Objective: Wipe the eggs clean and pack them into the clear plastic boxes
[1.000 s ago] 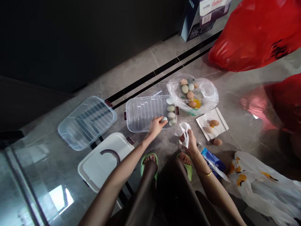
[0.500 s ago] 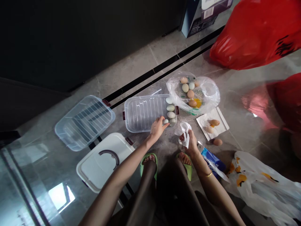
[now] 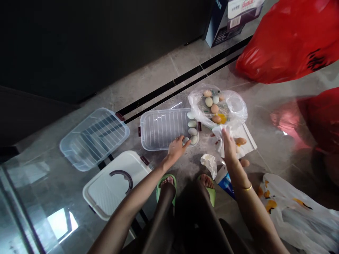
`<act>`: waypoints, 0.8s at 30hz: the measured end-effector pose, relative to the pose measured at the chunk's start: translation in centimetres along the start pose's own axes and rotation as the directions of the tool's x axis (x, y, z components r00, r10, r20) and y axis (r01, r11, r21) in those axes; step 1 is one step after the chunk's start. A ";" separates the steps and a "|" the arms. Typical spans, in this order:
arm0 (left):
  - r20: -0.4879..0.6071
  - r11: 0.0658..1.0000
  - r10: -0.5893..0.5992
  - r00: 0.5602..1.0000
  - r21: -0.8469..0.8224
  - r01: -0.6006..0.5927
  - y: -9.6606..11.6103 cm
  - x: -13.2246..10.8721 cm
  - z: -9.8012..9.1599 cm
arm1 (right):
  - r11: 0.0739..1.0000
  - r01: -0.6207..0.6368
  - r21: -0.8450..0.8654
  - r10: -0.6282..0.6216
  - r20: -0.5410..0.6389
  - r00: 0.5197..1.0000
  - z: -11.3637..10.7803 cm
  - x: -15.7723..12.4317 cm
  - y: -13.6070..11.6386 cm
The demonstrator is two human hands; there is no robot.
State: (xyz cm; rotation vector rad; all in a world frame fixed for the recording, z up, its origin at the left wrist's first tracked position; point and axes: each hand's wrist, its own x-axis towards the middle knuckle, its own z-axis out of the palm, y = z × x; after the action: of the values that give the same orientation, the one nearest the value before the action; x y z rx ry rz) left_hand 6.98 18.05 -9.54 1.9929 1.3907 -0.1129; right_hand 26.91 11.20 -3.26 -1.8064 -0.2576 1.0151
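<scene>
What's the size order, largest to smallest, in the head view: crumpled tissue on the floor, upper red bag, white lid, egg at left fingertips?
1. Upper red bag
2. White lid
3. Crumpled tissue
4. That egg

The place looks like a home: green slippers [image 3: 211,194] on bare feet [image 3: 167,180], glossy gray tiled floor [image 3: 156,79], red plastic bags [image 3: 286,46], printed carton [image 3: 230,26].

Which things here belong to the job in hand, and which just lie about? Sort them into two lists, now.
In the job, it seems:
egg at the left hand
pale eggs in the clear container
clear plastic bag of eggs
white tissue at the right hand

Just lying about, apparently:
large red bag
dark box
white bag with yellow print
</scene>
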 end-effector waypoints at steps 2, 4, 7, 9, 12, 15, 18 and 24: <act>-0.005 1.000 0.005 1.000 0.002 -0.005 -0.2 0.1 -0.1 | 0.966 0.183 -0.181 -0.194 -0.047 0.980 0.4 2.4 -3.2; -0.016 0.999 0.039 0.999 -0.001 -0.039 -0.5 0.3 -0.2 | 0.929 0.283 -0.238 -0.303 -0.052 0.951 1.5 5.1 -6.1; -0.026 0.995 0.091 0.996 -0.033 -0.092 -1.1 0.6 -0.2 | 0.608 0.568 -0.555 -0.638 0.085 0.765 3.4 9.1 -9.0; -0.033 0.990 0.112 0.993 -0.086 -0.115 -1.5 0.8 -0.1 | 0.380 0.657 -0.651 -0.689 0.275 0.670 4.7 11.5 -9.4; -0.058 0.976 0.141 0.988 -0.161 -0.148 -2.0 0.9 0.4 | 0.239 0.692 -0.681 -0.601 0.456 0.657 6.0 14.4 -8.1; -0.083 0.966 0.145 0.986 -0.202 -0.159 -2.6 0.8 0.7 | 0.294 0.666 -0.686 -0.539 0.457 0.708 6.7 16.4 -6.0; -0.100 0.964 0.125 0.987 -0.223 -0.145 -2.9 0.6 0.6 | 0.339 0.641 -0.689 -0.534 0.419 0.734 6.9 17.7 -4.5; -0.117 0.976 0.046 0.992 -0.205 -0.069 -2.7 0.6 -1.4 | -0.014 0.528 -0.849 -0.426 0.483 0.765 7.5 19.0 -5.0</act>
State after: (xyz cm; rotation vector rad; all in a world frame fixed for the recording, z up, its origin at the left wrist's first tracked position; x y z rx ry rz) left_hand 4.47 19.81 -10.09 1.8857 1.3530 0.1675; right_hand 34.56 29.60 -10.02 -2.4314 -1.8969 0.2706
